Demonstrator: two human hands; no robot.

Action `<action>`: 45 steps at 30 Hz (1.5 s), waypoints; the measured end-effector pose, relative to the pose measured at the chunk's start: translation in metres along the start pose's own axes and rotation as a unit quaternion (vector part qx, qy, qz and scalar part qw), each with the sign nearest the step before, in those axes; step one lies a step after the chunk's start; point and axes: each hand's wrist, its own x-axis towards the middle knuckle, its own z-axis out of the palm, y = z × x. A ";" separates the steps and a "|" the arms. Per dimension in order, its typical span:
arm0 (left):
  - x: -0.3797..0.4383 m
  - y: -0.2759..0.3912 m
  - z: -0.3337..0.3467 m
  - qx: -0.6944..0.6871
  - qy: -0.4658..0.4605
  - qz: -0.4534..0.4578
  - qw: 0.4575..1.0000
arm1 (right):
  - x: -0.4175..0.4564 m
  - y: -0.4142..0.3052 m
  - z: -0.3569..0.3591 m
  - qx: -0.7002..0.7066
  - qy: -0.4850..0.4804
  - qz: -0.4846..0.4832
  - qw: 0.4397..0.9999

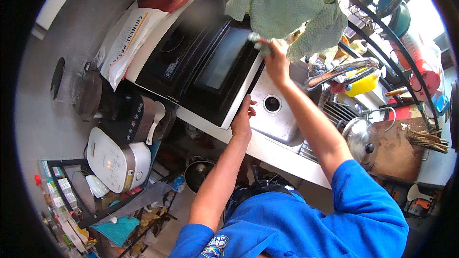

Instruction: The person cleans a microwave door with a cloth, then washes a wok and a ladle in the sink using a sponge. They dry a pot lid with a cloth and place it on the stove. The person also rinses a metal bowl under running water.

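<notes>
A countertop appliance (pixel 157 68) with black glass panels, a window and a white edge stands before me. Against its near right corner rests my left hand (pixel 242 123), fingers along the white edge; I cannot tell if it grips. My right hand (pixel 279 57) is at the far right end of the appliance, closed around a small tool (pixel 259 38). The tool has a reddish-brown handle and a pale end by the window; blur hides its exact kind. Green cloths (pixel 287 5) hang just above that hand. Below my right forearm lies a stainless steel sink (pixel 261 114).
A curved chrome faucet (pixel 342 73) and a black dish rack (pixel 389 30) stand at right, with a lidded pot (pixel 360 139) nearer. On the left are a paper bag (pixel 125 39), a dark blender-like machine (pixel 118 111) and a white rice cooker (pixel 114 161). A pan (pixel 197 175) sits low down.
</notes>
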 end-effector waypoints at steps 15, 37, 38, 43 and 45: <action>0.003 0.073 -0.013 -0.235 -0.119 0.077 0.962 | -0.042 -0.139 -0.008 0.211 -0.128 -0.097 0.964; 0.018 0.159 0.000 -0.058 -0.002 0.123 0.991 | 0.036 -0.172 0.008 0.100 -0.175 0.044 0.979; 0.023 0.162 -0.006 -0.043 -0.013 0.108 0.993 | 0.039 -0.166 0.003 0.183 -0.176 0.086 0.964; 0.033 0.192 -0.013 -0.015 0.021 0.077 0.997 | 0.009 -0.121 0.003 0.552 -0.095 0.358 0.748; 0.033 0.213 -0.005 -0.053 0.034 0.080 0.995 | 0.002 -0.102 0.019 0.614 0.039 0.462 0.639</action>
